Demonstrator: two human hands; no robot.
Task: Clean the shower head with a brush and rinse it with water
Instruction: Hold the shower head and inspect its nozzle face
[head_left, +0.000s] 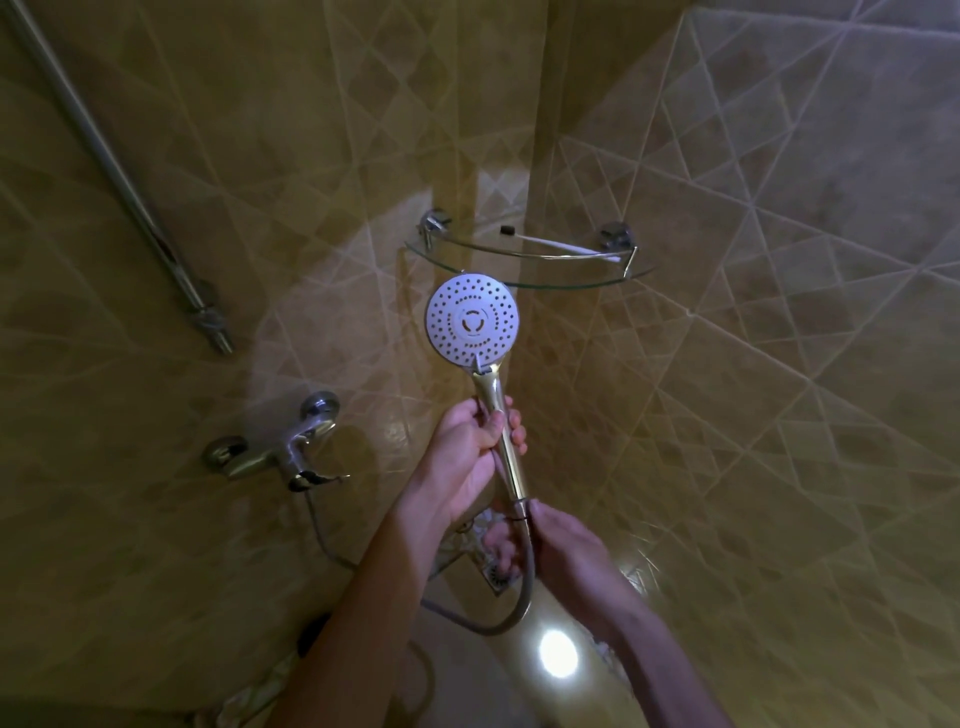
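Note:
The shower head (471, 323) has a round white face with many small holes, turned toward me, on a shiny gold handle. My left hand (467, 457) is wrapped around the upper part of the handle. My right hand (558, 545) grips the hose (511, 616) right where it joins the handle's lower end. A thin white brush (563, 243) with a dark head lies on the glass corner shelf (582, 283), just above and behind the shower head.
A chrome mixer tap (283, 449) is fixed to the tiled wall at lower left, the hose running from it. A chrome riser rail (111, 171) slants down the left wall. A floor drain (498, 574) and a bright light reflection (558, 653) lie below my hands.

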